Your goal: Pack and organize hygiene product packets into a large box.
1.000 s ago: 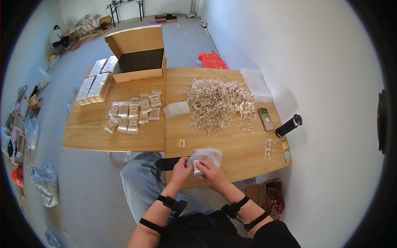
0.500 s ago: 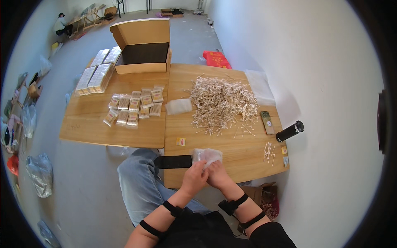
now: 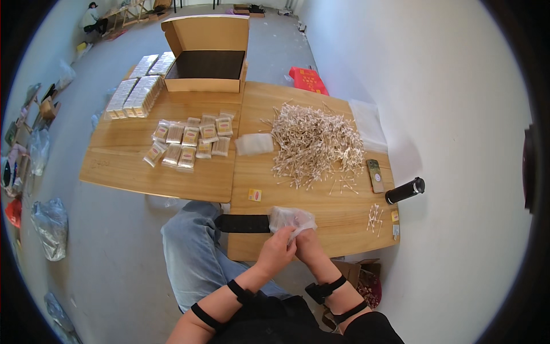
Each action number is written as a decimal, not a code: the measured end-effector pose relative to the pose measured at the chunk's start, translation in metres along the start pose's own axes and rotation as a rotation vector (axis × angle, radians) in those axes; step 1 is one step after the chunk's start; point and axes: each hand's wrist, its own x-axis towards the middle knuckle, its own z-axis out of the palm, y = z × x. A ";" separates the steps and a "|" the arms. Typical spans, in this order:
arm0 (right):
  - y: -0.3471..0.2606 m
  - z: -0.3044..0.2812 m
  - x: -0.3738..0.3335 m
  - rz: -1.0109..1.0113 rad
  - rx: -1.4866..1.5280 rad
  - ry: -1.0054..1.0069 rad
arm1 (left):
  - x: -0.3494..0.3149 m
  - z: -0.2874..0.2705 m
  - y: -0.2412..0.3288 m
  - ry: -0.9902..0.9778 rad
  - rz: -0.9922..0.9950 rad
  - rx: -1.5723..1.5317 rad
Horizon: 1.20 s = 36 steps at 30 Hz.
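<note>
A clear plastic bag point(image 3: 286, 217) lies at the near edge of the table, over the end of a black strip point(image 3: 246, 223). My left hand point(image 3: 277, 250) pinches the bag's near rim between thumb and fingers. Against the bag's mouth is my right hand point(image 3: 309, 243), its fingers covered by the see-through plastic and too blurred to read. Just beyond lies a small yellow and white card point(image 3: 255, 195). A big heap of cotton swabs point(image 3: 318, 143) spreads farther back, and a stack of flat clear bags point(image 3: 254, 144) sits at its left side.
Several filled swab packets point(image 3: 189, 136) lie on the left table, behind them stacked packs point(image 3: 134, 97) and an open cardboard box point(image 3: 206, 85). At right are a phone point(image 3: 375, 175), a black bottle point(image 3: 405, 190) and loose swabs point(image 3: 375, 219). A person point(image 3: 93, 20) sits far left.
My right hand has pushed forward and to the right, so plastic now covers its fingers. The bag's near rim is drawn over toward it. The whole view has shifted slightly.
</note>
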 end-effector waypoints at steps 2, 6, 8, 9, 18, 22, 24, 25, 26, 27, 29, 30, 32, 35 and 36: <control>-0.001 0.001 0.002 -0.003 0.040 0.032 | 0.002 0.002 0.003 0.024 0.039 -0.003; 0.000 0.010 0.002 0.201 0.080 0.005 | 0.003 0.004 0.001 0.061 0.083 -0.003; -0.004 0.011 0.003 0.270 0.084 -0.018 | 0.003 0.001 0.001 0.068 0.090 -0.007; -0.005 0.009 0.001 0.221 0.072 0.005 | 0.005 0.000 0.003 0.070 0.105 -0.017; 0.010 0.003 -0.008 0.043 -0.114 -0.148 | 0.042 -0.005 -0.039 0.026 0.214 0.297; 0.007 0.002 -0.009 0.071 -0.258 -0.104 | 0.049 0.006 -0.062 -0.149 0.291 0.535; 0.016 0.003 -0.020 0.068 -0.324 -0.119 | 0.049 0.008 -0.069 -0.168 0.289 0.603; 0.019 0.002 -0.026 0.060 -0.389 -0.135 | 0.049 0.009 -0.070 -0.184 0.286 0.673; 0.023 0.001 -0.031 0.063 -0.389 -0.136 | 0.048 0.011 -0.070 -0.187 0.286 0.671; 0.022 -0.001 -0.033 0.060 -0.408 -0.158 | 0.048 0.012 -0.070 -0.168 0.275 0.697; 0.023 0.000 -0.036 0.053 -0.423 -0.180 | 0.047 0.012 -0.070 -0.148 0.262 0.726; 0.024 0.002 -0.037 0.077 -0.413 -0.187 | 0.048 0.013 -0.069 -0.156 0.222 0.741; 0.023 0.003 -0.036 0.087 -0.398 -0.192 | 0.048 0.016 -0.065 -0.153 0.179 0.763; 0.009 0.005 -0.026 0.059 -0.465 -0.170 | 0.047 0.020 -0.067 -0.150 0.144 0.831; 0.006 0.003 -0.024 0.072 -0.437 -0.133 | 0.047 0.024 -0.069 -0.118 0.171 0.812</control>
